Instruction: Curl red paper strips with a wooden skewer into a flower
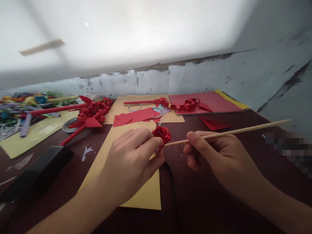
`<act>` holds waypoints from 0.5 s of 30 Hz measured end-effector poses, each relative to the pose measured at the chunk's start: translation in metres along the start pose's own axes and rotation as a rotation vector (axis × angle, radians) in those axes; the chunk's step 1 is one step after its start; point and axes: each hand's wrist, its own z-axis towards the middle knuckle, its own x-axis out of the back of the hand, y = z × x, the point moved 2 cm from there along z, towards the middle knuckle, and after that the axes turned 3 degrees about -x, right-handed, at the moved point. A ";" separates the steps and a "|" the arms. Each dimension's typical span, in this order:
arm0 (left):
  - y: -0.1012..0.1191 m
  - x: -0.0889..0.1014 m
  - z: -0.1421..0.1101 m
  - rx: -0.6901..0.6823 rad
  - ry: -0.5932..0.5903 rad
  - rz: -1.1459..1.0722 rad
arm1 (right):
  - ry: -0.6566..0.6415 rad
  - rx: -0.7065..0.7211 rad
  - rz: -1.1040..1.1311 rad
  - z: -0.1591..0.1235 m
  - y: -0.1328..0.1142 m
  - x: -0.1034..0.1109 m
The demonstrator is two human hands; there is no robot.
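Observation:
Between thumb and fingers, my left hand (136, 156) pinches the base of a red paper flower (162, 134). My right hand (216, 152) is closed on a thin wooden stick (246, 128), which slants up to the right. The stick's left end meets the flower's base at my left fingertips; whether it goes inside is hidden. Both hands are above the table, with a yellow paper sheet (143, 195) lying under the left one.
Red paper flowers on wrapped stems (73, 109) lie left, near a black box-shaped object (36, 175) and coloured paper strips (14, 110). Behind my hands are red paper pieces (136, 116), tape rolls (157, 112) and a red sheet stack (219, 103). A peeling wall stands behind.

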 end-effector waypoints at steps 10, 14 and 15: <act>0.002 0.000 0.000 -0.009 0.029 0.034 | -0.029 -0.021 0.021 -0.001 -0.002 0.000; 0.001 0.001 -0.001 -0.004 0.047 0.030 | -0.037 -0.023 0.041 -0.003 0.000 0.002; 0.001 0.002 -0.001 -0.002 0.049 0.033 | -0.041 -0.027 0.050 -0.003 0.001 0.002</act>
